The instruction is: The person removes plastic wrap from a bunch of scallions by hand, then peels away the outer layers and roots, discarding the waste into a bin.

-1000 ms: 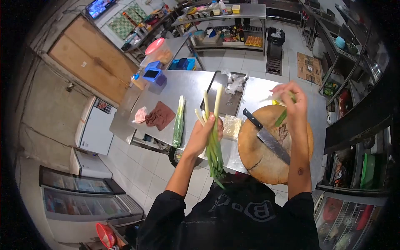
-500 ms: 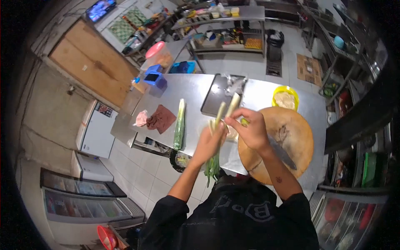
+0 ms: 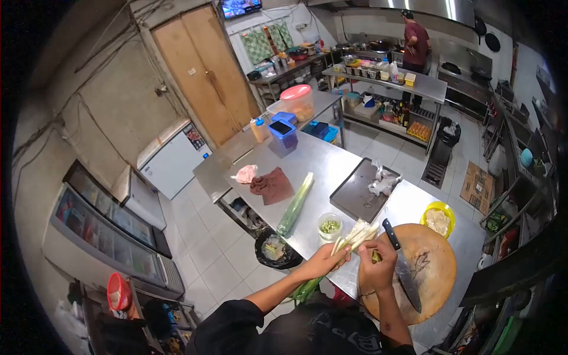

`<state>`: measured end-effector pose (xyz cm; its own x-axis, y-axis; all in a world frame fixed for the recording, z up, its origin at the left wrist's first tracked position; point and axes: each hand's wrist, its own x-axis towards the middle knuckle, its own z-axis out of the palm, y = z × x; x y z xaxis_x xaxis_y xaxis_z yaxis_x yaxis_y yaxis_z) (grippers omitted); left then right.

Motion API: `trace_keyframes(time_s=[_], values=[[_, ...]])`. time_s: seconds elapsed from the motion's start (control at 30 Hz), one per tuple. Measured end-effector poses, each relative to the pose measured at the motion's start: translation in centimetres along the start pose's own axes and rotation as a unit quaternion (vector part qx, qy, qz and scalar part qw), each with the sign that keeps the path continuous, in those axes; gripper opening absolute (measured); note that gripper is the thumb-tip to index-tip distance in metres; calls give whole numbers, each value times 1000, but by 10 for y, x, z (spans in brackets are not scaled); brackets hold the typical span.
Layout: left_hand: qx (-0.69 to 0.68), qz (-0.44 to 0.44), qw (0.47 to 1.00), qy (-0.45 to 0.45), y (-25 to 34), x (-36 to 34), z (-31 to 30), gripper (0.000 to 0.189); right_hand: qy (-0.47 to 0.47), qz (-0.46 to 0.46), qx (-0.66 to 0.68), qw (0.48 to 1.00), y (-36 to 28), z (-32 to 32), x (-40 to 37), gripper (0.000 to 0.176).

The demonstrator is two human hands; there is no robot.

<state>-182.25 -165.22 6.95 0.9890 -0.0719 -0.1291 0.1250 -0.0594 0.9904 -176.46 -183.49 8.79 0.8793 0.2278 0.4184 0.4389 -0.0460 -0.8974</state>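
over table (image 3: 329,168) edge, left hand (image 3: 324,262) grips scallions (image 3: 358,234), right hand (image 3: 377,271) pinches same bunch

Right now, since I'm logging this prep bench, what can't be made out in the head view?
1. Head view: green tips of the spring onions in the left hand, partly hidden behind that arm and the edge of the table.
2. Head view: whether the right hand grips a stalk; its back covers the fingers.
3. Head view: contents of the yellow bowl, too small.

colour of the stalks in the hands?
The stalks are whitish at the upper ends, green at the lower ends below the left hand; head view.
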Motion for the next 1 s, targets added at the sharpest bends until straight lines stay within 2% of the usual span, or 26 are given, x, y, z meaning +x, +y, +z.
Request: trace_keyframes(time_s=[0.13, 0.2, 0.33, 0.4, 0.6, 0.67, 0.8, 0.87, 1.0], values=[[22, 16, 1000, 13, -6, -4, 3, 34, 10, 40, 33, 999, 8, 2, -12, 10], [85, 48, 995, 20, -6, -6, 8, 35, -15, 105, 14, 994, 11, -1, -16, 13], [74, 24, 997, 15, -19, -11, 12, 35, 0, 80, 44, 996, 20, 3, -26, 11], [75, 23, 997, 18, -25, -13, 16, 34, 0, 117, 33, 993, 29, 4, -34, 8], [36, 23, 999, 11, -28, -20, 26, 33, 53, 25, -7, 998, 43, 7, -42, 8], [25, -19, 999, -19, -26, -21, 24, 32, 57, 29, -11, 998, 41, 6, -42, 9], [11, -19, 999, -33, -32, -19, 25, 30, 81, 66, -47, 993, 41, 8, -47, 9], [119, 110, 987, 25, -36, -18, 31, 30, 75, 71, -15, 995, 54, 10, -52, 10], [78, 66, 994, 28, -40, -19, 29, 29, 56, 54, 64, 995, 48, 13, -51, 8]])
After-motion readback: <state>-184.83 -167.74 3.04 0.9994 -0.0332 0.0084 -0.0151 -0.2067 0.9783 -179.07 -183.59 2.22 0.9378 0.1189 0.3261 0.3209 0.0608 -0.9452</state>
